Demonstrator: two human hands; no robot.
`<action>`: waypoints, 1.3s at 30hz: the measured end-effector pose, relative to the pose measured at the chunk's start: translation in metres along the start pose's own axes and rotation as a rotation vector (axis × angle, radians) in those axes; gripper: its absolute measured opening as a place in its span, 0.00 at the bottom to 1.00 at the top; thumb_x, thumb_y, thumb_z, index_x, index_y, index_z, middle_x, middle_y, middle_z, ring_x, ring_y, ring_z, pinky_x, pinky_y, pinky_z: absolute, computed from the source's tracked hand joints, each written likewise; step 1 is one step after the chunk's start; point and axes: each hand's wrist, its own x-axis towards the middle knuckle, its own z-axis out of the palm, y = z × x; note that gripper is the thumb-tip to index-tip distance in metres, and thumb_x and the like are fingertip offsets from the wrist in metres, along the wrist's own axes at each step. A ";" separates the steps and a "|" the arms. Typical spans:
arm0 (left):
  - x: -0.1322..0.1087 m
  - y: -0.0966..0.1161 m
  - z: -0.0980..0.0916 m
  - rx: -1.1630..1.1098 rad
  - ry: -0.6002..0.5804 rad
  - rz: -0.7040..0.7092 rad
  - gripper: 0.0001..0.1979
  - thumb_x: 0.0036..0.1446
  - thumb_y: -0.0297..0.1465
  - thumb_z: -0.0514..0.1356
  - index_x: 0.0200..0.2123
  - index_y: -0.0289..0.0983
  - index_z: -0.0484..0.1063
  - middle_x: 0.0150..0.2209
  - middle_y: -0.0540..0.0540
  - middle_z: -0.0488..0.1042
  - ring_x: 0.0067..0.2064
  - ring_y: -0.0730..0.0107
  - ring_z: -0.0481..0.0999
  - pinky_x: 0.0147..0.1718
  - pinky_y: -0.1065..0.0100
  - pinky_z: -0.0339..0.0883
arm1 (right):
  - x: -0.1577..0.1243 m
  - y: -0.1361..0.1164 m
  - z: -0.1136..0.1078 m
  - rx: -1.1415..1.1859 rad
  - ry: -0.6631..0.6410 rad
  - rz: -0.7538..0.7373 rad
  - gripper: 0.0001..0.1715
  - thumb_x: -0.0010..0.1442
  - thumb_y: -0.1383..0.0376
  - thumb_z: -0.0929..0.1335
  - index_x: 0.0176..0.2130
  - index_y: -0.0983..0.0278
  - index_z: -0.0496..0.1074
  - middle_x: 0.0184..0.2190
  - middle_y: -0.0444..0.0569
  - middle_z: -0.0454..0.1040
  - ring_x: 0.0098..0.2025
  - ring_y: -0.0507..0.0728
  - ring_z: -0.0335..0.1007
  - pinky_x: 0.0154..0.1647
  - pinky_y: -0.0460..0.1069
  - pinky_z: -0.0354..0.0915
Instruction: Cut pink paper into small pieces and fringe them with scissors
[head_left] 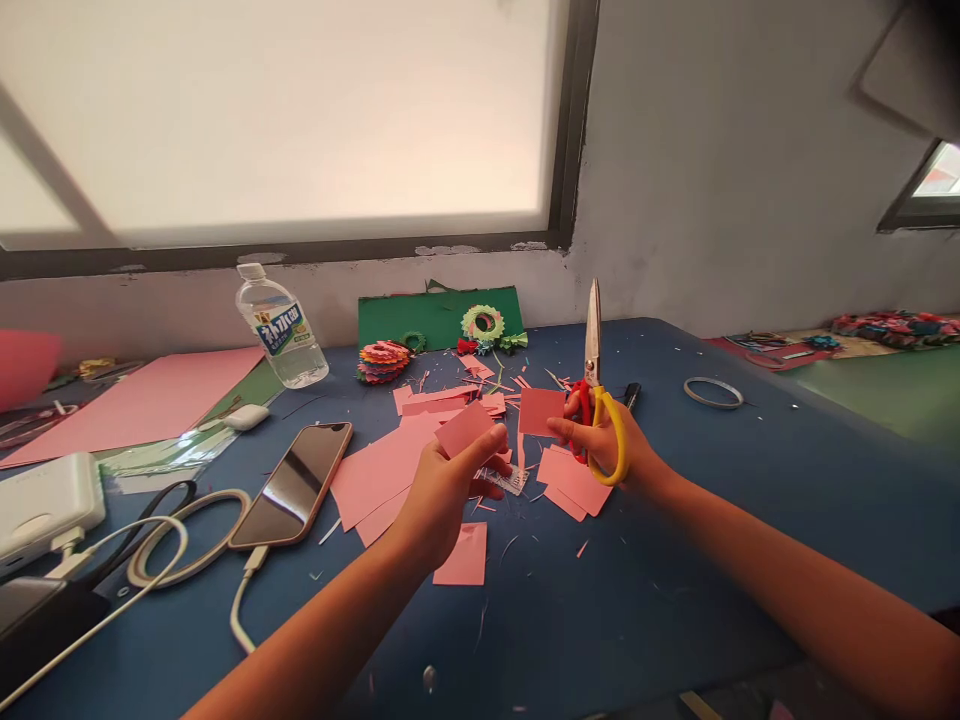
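Observation:
My left hand [442, 490] pinches a small piece of pink paper [463, 428] between thumb and fingers. Beside it, my right hand [611, 435] grips a square of pink paper [538, 412] at its right edge. Scissors [594, 345] with red and yellow handles hang on that same hand, blades pointing up. Below the right hand lie cut pink squares [576, 485] on the blue table. Another pink square [463, 556] rests under my left hand. Larger pink sheets [379, 475] are partly hidden behind the left hand, with thin paper scraps scattered around.
To the left are a phone [294, 488] on a cable, a tape roll [142, 570], a white power bank [49, 505] and a tilted water bottle [281, 330]. Paper crafts [384, 362] and a green sheet [420, 318] stand by the wall. A ring [712, 393] lies right.

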 end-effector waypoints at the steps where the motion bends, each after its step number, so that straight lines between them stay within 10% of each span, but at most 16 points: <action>1: 0.000 0.000 0.000 -0.003 0.004 0.002 0.15 0.47 0.40 0.61 0.31 0.32 0.72 0.30 0.45 0.70 0.26 0.76 0.68 0.19 0.76 0.62 | 0.000 0.000 0.000 -0.024 0.011 -0.001 0.22 0.40 0.58 0.73 0.27 0.63 0.59 0.18 0.38 0.63 0.19 0.48 0.62 0.15 0.43 0.57; 21: 0.000 -0.004 0.003 -0.219 -0.091 -0.261 0.13 0.50 0.38 0.59 0.37 0.36 0.67 0.38 0.45 0.69 0.34 0.69 0.73 0.24 0.73 0.68 | -0.011 -0.003 0.006 0.091 -0.153 -0.116 0.17 0.45 0.63 0.70 0.24 0.63 0.56 0.30 0.48 0.73 0.17 0.45 0.56 0.17 0.45 0.55; 28: 0.001 -0.007 0.004 -0.064 -0.135 -0.125 0.13 0.49 0.34 0.60 0.37 0.32 0.71 0.36 0.41 0.71 0.34 0.68 0.71 0.26 0.72 0.67 | -0.022 -0.006 0.008 -0.015 -0.208 -0.216 0.08 0.50 0.65 0.66 0.25 0.63 0.59 0.30 0.50 0.73 0.33 0.54 0.68 0.33 0.50 0.63; 39: -0.003 -0.004 0.002 0.244 -0.112 0.109 0.12 0.50 0.37 0.58 0.32 0.34 0.73 0.29 0.46 0.72 0.30 0.69 0.69 0.25 0.71 0.67 | -0.021 -0.008 0.012 0.176 -0.213 -0.070 0.17 0.45 0.65 0.71 0.26 0.63 0.56 0.27 0.43 0.70 0.22 0.47 0.62 0.19 0.43 0.59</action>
